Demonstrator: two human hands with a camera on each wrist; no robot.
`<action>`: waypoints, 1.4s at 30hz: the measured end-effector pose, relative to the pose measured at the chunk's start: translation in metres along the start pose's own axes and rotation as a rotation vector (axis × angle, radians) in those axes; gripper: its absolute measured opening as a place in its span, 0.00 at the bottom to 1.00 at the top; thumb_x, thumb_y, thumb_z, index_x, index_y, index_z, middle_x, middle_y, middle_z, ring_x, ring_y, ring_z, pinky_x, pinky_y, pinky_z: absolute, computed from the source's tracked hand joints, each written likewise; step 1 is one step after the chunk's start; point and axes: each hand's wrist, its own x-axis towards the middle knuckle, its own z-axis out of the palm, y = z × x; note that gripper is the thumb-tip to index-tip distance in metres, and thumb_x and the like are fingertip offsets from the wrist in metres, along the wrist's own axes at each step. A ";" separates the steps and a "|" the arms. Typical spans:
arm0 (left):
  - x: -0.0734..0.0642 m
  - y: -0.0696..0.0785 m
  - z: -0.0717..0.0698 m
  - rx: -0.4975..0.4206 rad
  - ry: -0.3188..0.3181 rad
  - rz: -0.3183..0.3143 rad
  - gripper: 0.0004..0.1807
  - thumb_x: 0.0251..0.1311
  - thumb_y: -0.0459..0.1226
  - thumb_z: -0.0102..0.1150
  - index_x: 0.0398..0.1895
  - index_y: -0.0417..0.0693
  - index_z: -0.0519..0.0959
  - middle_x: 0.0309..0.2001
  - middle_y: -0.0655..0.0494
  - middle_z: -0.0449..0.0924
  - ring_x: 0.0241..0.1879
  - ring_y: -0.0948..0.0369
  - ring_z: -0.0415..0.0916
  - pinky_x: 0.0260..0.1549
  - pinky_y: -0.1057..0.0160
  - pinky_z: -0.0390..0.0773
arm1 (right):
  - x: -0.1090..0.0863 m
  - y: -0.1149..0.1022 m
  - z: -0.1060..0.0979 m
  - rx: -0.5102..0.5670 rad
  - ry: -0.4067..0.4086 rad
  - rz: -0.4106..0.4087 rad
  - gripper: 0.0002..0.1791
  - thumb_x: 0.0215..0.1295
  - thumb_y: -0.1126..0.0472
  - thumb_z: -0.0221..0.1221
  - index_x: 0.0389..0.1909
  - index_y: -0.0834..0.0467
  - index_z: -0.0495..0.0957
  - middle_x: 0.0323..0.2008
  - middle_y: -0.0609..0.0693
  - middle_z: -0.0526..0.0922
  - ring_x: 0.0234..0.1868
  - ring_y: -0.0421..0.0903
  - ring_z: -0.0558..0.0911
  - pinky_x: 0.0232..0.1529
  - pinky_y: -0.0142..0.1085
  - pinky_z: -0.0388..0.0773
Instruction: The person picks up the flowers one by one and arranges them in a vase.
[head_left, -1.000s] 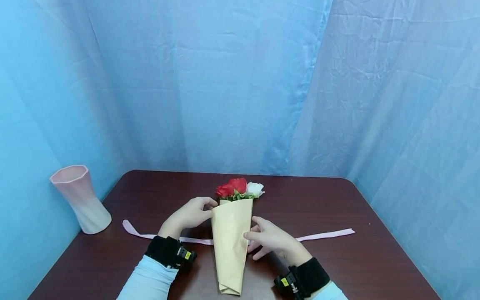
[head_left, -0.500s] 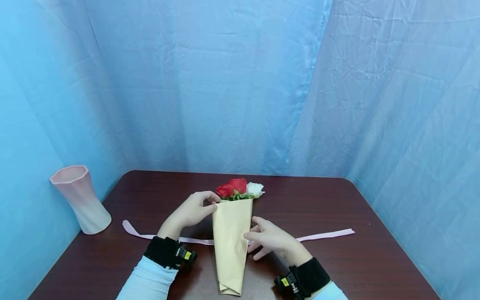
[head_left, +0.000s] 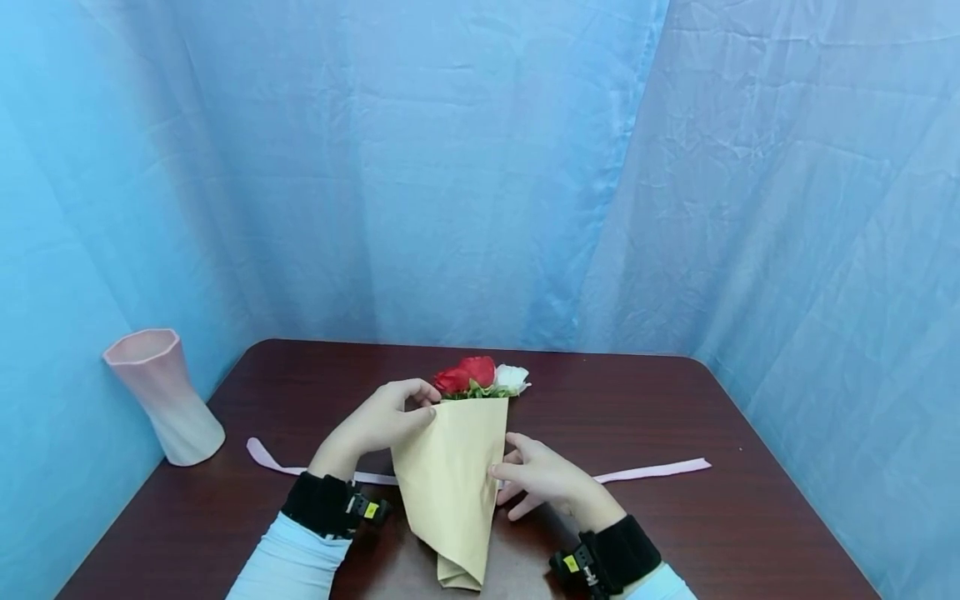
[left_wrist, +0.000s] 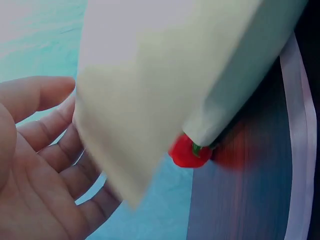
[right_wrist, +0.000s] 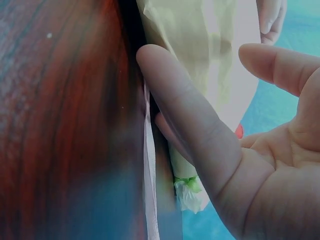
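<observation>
A bouquet wrapped in cream wrapping paper [head_left: 457,475] lies on the table. Two red roses [head_left: 463,377] and a white rose [head_left: 512,379] show above the paper's top edge. My left hand [head_left: 384,421] pinches the paper's upper left edge between thumb and fingers; in the left wrist view the paper [left_wrist: 135,100] is lifted as a loose flap. At the bouquet's right side is my right hand [head_left: 543,479], fingers loosely extended against or close beside the paper. Beneath the bouquet a pale pink ribbon [head_left: 652,472] runs crosswise, its middle hidden.
A pink-and-white vase [head_left: 167,400] with a twisted shape stands at the table's left edge. Blue curtains [head_left: 465,167] hang behind and on both sides of the dark brown table [head_left: 720,533].
My left hand first shifted up to the paper's top left corner, then the paper's left side spread outward to the left, widening the wrap. My right hand has stayed in place.
</observation>
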 end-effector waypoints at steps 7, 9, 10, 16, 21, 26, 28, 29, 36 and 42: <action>-0.014 -0.011 -0.009 0.032 -0.021 -0.043 0.08 0.67 0.38 0.60 0.47 0.49 0.83 0.38 0.58 0.79 0.39 0.59 0.75 0.39 0.58 0.77 | 0.003 0.001 0.000 -0.009 -0.005 -0.001 0.51 0.71 0.55 0.64 0.79 0.67 0.41 0.55 0.62 0.75 0.39 0.59 0.86 0.31 0.50 0.86; -0.019 -0.013 -0.013 0.049 -0.024 -0.056 0.09 0.68 0.38 0.60 0.48 0.49 0.83 0.38 0.58 0.79 0.39 0.59 0.75 0.38 0.58 0.78 | 0.004 0.002 0.000 -0.013 -0.006 -0.001 0.51 0.71 0.55 0.64 0.79 0.67 0.41 0.55 0.62 0.75 0.39 0.58 0.86 0.31 0.50 0.86; -0.021 -0.014 -0.014 0.057 -0.024 -0.063 0.09 0.68 0.38 0.60 0.48 0.49 0.83 0.38 0.58 0.79 0.39 0.59 0.75 0.38 0.58 0.78 | 0.004 0.002 0.000 -0.015 -0.004 0.000 0.51 0.71 0.55 0.64 0.79 0.67 0.41 0.55 0.62 0.75 0.39 0.58 0.86 0.31 0.50 0.86; -0.032 -0.021 -0.021 0.098 -0.012 -0.076 0.10 0.69 0.40 0.61 0.49 0.49 0.83 0.38 0.60 0.80 0.39 0.59 0.75 0.39 0.58 0.79 | 0.005 0.003 -0.002 -0.025 0.007 -0.002 0.50 0.71 0.55 0.64 0.79 0.67 0.42 0.56 0.63 0.75 0.39 0.58 0.86 0.31 0.50 0.86; -0.037 -0.022 -0.026 0.100 -0.021 -0.067 0.11 0.70 0.40 0.61 0.50 0.48 0.84 0.38 0.61 0.82 0.39 0.60 0.77 0.40 0.57 0.79 | 0.005 0.003 -0.004 -0.034 0.007 -0.007 0.50 0.71 0.54 0.64 0.79 0.66 0.43 0.57 0.63 0.76 0.38 0.57 0.86 0.31 0.50 0.86; -0.040 -0.019 -0.030 0.103 -0.036 -0.039 0.09 0.70 0.39 0.61 0.47 0.48 0.85 0.36 0.62 0.82 0.37 0.59 0.76 0.39 0.57 0.79 | 0.003 0.002 -0.006 -0.051 0.013 -0.007 0.50 0.71 0.54 0.64 0.79 0.66 0.43 0.56 0.62 0.76 0.39 0.57 0.86 0.31 0.50 0.86; -0.040 -0.017 -0.030 0.102 -0.038 -0.026 0.07 0.70 0.39 0.61 0.45 0.50 0.85 0.34 0.62 0.81 0.34 0.59 0.75 0.36 0.58 0.78 | 0.003 0.002 -0.007 -0.055 0.015 -0.009 0.50 0.71 0.53 0.64 0.79 0.67 0.42 0.56 0.63 0.75 0.39 0.57 0.86 0.31 0.50 0.86; -0.040 -0.017 -0.030 0.102 -0.038 -0.022 0.06 0.70 0.39 0.61 0.43 0.50 0.84 0.33 0.61 0.80 0.33 0.59 0.74 0.34 0.58 0.77 | 0.002 0.001 -0.008 -0.056 0.017 -0.009 0.51 0.71 0.53 0.64 0.79 0.67 0.42 0.57 0.63 0.75 0.39 0.57 0.86 0.32 0.50 0.86; -0.038 -0.012 -0.027 0.113 -0.014 0.002 0.03 0.69 0.38 0.62 0.35 0.53 0.80 0.28 0.59 0.75 0.26 0.57 0.68 0.24 0.62 0.71 | 0.003 0.002 -0.013 -0.124 0.078 -0.026 0.52 0.70 0.51 0.65 0.79 0.68 0.42 0.60 0.63 0.75 0.39 0.54 0.86 0.32 0.51 0.86; -0.036 -0.005 -0.023 0.134 0.019 0.062 0.02 0.69 0.39 0.62 0.37 0.54 0.80 0.29 0.61 0.75 0.24 0.59 0.67 0.24 0.62 0.71 | 0.002 -0.001 -0.020 -0.216 0.280 -0.099 0.44 0.69 0.52 0.65 0.77 0.64 0.54 0.61 0.64 0.75 0.36 0.51 0.86 0.30 0.47 0.84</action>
